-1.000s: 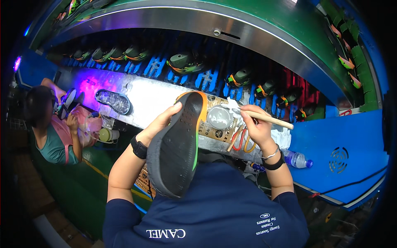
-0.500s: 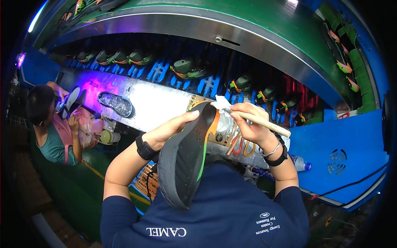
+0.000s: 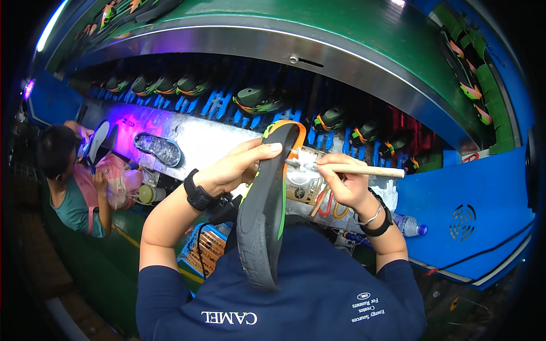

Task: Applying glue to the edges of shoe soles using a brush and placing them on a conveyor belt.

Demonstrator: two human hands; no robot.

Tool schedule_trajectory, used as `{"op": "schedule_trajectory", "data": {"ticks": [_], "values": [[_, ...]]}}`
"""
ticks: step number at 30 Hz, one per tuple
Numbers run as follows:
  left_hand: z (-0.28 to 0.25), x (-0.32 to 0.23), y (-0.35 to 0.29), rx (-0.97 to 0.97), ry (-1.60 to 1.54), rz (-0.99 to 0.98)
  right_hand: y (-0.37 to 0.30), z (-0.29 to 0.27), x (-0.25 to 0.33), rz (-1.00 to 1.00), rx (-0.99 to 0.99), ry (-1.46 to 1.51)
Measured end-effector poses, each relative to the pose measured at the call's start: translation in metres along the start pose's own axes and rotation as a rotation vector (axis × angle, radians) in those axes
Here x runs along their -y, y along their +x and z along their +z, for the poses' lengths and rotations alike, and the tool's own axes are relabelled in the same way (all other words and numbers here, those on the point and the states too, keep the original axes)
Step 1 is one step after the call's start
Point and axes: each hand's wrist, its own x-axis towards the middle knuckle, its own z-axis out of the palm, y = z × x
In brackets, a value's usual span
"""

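Note:
My left hand (image 3: 244, 162) is closed around the upper part of a dark grey shoe sole (image 3: 263, 210) with an orange and green rim. The sole stands almost lengthwise before my chest. Pinched in my right hand (image 3: 348, 184) is a pale wooden stick (image 3: 372, 170), lying nearly level. At its left end, a crumpled white piece (image 3: 301, 163), perhaps cloth or tissue, meets the sole's right edge. Behind the hands is a brown and white printed container (image 3: 298, 193). Beside it lie red (image 3: 326, 206) and orange (image 3: 342, 212) loop handles.
A row of shoes on blue holders, one a green-grey shoe (image 3: 256, 100), lines the machine beyond the bench (image 3: 196, 132). Another sole (image 3: 159, 149) lies there. A co-worker (image 3: 74, 182) sits at left. At right are white crumpled tissue (image 3: 389, 194) and a plastic bottle (image 3: 409, 225).
The sole has swung more upright, its lower end shifting right and its orange tip rising. The stick has levelled out, and its white end now sits lower along the sole's edge.

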Motion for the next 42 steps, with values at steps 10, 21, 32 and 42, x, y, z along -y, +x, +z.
{"op": "schedule_trajectory", "data": {"ticks": [10,21,32,42], "values": [[0.0,-0.011,0.01,-0.009,0.201,0.095,0.011,-0.008,-0.001,0.192,-0.224,0.023],[0.003,-0.035,0.007,-0.084,0.293,0.141,0.013,0.0,0.027,-0.057,-0.01,-0.029],[-0.004,-0.051,0.014,-0.094,0.395,0.228,0.006,0.0,0.056,-0.176,0.13,-0.015],[0.0,-0.055,0.008,-0.041,0.376,0.19,0.004,-0.007,0.044,0.089,-0.085,0.182]]}}
